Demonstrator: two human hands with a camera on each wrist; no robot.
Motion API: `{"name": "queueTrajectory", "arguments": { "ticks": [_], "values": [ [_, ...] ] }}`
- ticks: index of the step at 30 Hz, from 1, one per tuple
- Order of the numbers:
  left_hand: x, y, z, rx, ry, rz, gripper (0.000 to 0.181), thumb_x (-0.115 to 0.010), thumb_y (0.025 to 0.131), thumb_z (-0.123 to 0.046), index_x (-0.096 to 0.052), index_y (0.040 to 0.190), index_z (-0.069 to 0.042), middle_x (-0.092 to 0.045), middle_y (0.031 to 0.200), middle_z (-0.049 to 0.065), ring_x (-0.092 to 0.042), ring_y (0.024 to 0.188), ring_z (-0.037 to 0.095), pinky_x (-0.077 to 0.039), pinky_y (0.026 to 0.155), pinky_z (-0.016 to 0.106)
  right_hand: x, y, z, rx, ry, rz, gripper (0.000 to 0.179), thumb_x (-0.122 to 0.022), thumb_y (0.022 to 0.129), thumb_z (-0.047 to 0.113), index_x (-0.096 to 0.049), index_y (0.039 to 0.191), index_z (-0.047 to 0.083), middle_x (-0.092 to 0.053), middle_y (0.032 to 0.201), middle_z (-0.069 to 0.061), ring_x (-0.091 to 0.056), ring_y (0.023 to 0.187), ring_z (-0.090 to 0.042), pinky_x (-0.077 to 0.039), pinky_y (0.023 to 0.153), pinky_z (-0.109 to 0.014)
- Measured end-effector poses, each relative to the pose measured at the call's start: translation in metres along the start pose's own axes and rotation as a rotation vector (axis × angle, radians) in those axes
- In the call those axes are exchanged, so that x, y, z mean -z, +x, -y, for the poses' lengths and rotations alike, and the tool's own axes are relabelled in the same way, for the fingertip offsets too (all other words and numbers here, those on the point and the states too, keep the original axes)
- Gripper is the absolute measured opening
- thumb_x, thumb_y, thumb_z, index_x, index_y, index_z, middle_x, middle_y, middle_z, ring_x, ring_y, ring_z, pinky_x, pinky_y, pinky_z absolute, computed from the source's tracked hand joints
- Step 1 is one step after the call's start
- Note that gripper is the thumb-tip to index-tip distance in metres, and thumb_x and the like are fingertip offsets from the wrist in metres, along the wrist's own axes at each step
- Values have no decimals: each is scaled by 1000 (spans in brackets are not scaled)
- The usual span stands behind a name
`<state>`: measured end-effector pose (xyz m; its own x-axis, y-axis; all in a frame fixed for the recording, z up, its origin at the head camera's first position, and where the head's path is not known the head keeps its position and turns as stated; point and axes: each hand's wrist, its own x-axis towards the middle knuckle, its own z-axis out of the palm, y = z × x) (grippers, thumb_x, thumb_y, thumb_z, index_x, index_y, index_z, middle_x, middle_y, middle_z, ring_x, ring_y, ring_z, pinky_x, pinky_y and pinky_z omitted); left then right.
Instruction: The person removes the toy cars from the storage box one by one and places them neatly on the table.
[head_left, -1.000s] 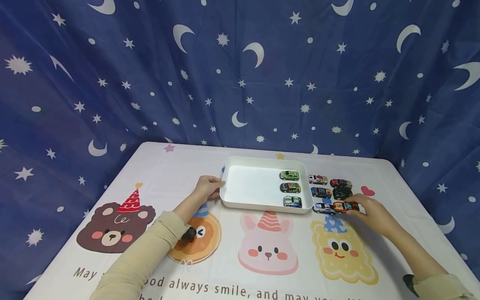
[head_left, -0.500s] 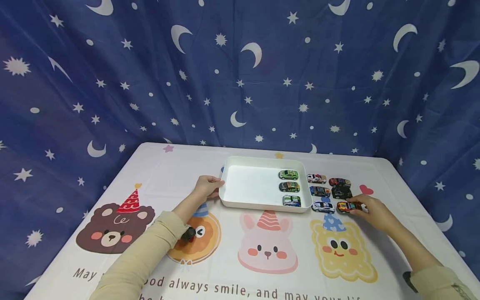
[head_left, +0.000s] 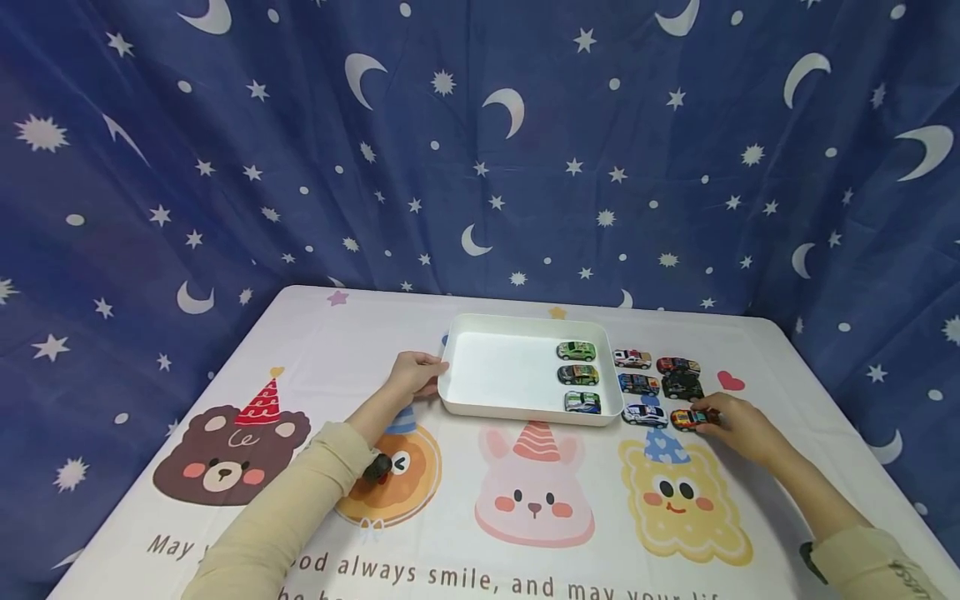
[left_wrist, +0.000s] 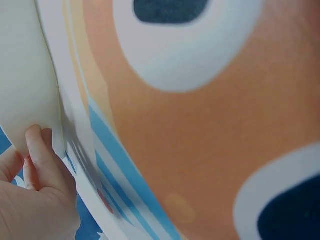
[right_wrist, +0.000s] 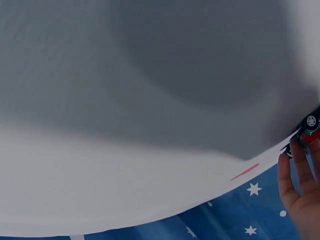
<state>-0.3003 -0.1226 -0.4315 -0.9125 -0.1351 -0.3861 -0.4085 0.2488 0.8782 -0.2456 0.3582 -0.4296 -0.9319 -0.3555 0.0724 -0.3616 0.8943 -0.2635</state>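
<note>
My left hand point(head_left: 411, 375) pinches the left rim of a shallow white tray point(head_left: 487, 412); in the left wrist view its thumb and fingers point(left_wrist: 42, 160) lie on either side of the tray wall point(left_wrist: 30, 65). Inside, along the right end, stand a light green toy car point(head_left: 576, 351), a dark multicoloured one point(head_left: 578, 374) and a white, blue and green one point(head_left: 582, 402). On the table right of the tray, my right hand point(head_left: 742, 427) holds the rear of a red and yellow toy car point(head_left: 684, 419). The right wrist view shows these fingers point(right_wrist: 300, 167) at the edge, with a car wheel point(right_wrist: 311, 121) beside them.
Close to the tray's right wall are a white and red toy car point(head_left: 633, 359), a blue one point(head_left: 639, 384) and a white and blue one point(head_left: 644, 415). Farther right stand a red one point(head_left: 678, 366) and a black one point(head_left: 682, 386). A starry blue curtain point(head_left: 420, 167) hangs behind.
My right hand first drew the red and yellow car right, away from the white and blue one, then brought it slightly back left and nearer me. The left hand stays on the tray.
</note>
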Motion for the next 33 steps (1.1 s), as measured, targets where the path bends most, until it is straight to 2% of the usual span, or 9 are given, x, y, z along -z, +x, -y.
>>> {"name": "queueTrajectory", "arguments": {
  "ticks": [6, 12, 17, 24, 33],
  "values": [
    [0, -1, 0, -7, -2, 0, 29, -65, 89, -18, -62, 112, -1, -63, 84, 4, -56, 57, 3, -52, 51, 15, 2, -1, 2, -34, -5, 19, 33, -73, 77, 8, -64, 104, -9, -63, 103, -29, -59, 98, -46, -49, 83, -58],
    [0, -3, 0, -5, -7, -6, 29, -65, 89, -18, -63, 112, -1, -62, 81, 3, -55, 54, 3, -49, 50, 14, 7, -2, 7, -61, 17, -7, 36, -74, 76, 7, -64, 107, -8, -63, 105, -29, -59, 98, -45, -48, 84, -59],
    [-1, -2, -1, -7, 5, -15, 28, -65, 89, -18, -63, 111, -2, -62, 79, 2, -54, 52, 2, -47, 48, 14, 10, -1, 15, -47, 17, -50, 31, -73, 77, 5, -64, 105, -7, -64, 104, -26, -58, 102, -46, -48, 86, -58],
    [-2, -2, 0, -28, 5, -24, 28, -66, 88, -16, -63, 111, -1, -61, 77, 2, -53, 53, 3, -50, 49, 14, 11, 5, 27, -26, 34, -52, 31, -73, 79, 6, -64, 106, -8, -64, 104, -26, -58, 101, -44, -49, 86, -57],
    [-3, 0, 1, -27, -21, -28, 25, -65, 89, -16, -65, 108, 0, -62, 77, 4, -53, 51, 4, -45, 45, 13, 12, 18, 40, -41, 64, -46, 30, -68, 85, 10, -64, 110, -7, -63, 108, -25, -57, 104, -43, -47, 89, -58]
  ]
}}
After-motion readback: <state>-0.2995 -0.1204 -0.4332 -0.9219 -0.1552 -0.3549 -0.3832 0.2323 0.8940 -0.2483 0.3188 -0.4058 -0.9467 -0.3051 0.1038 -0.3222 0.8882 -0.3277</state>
